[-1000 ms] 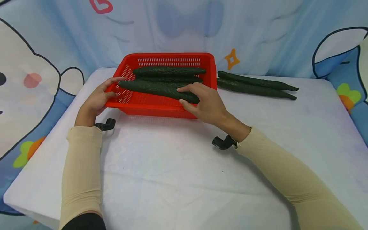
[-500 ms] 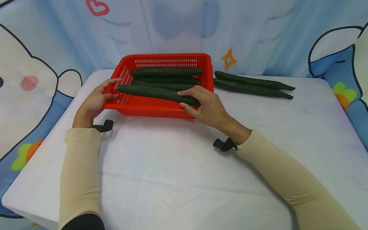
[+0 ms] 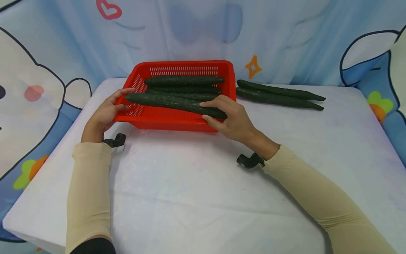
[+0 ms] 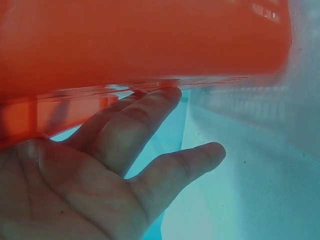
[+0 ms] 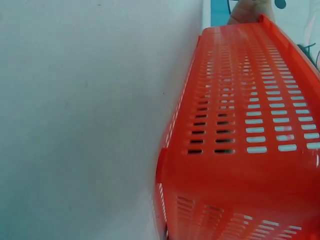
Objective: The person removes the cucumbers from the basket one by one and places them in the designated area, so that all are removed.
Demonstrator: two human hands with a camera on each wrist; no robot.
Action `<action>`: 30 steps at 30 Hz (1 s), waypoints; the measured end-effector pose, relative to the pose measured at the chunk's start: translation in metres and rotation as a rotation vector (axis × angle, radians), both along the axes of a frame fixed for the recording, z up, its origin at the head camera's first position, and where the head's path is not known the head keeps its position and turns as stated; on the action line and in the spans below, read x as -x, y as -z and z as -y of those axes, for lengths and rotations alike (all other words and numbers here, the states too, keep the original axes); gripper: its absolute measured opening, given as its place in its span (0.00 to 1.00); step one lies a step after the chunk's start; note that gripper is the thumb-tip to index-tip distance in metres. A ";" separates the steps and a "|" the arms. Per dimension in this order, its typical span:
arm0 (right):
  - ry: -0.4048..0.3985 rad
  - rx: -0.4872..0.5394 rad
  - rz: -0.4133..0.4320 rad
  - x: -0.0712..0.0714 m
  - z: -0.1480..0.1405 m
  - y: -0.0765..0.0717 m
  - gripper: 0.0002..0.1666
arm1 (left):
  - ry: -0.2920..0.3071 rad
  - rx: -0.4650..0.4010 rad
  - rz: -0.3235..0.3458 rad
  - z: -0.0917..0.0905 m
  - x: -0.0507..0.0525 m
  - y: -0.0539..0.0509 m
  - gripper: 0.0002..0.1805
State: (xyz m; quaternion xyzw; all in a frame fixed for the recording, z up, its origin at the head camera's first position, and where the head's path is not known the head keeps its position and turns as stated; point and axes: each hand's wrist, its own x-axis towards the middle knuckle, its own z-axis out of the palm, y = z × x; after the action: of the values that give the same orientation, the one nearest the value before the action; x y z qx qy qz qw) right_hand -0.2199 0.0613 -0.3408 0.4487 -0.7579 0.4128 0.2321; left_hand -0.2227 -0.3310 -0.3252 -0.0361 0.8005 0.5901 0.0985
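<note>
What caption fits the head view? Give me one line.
Left hand at the red basket; right hand grips a cucumber.

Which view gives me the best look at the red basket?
The head view: it shows the red basket nearly whole, cucumbers inside. The left wrist view has only close parts of its outside; the right wrist view, its slotted outer walls.

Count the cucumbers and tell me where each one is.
6: three cucumbers lie in the red basket, one slants across it in the right hand, and two lie on the table to the basket's right. More could be hidden.
</note>
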 end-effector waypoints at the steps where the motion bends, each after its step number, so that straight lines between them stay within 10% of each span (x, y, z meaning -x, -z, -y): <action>1: -0.013 0.015 0.010 0.000 -0.001 0.000 0.22 | -0.003 0.003 0.002 0.000 0.000 0.001 0.32; 30: 0.115 0.055 0.134 0.021 -0.113 -0.062 0.20 | 0.001 0.011 0.001 0.000 0.001 0.001 0.33</action>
State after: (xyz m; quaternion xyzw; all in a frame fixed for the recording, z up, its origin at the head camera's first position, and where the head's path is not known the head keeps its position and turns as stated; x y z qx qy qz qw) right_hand -0.2410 0.1740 -0.2788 0.3692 -0.7845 0.4487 0.2164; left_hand -0.2236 -0.3306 -0.3266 -0.0368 0.8037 0.5855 0.0990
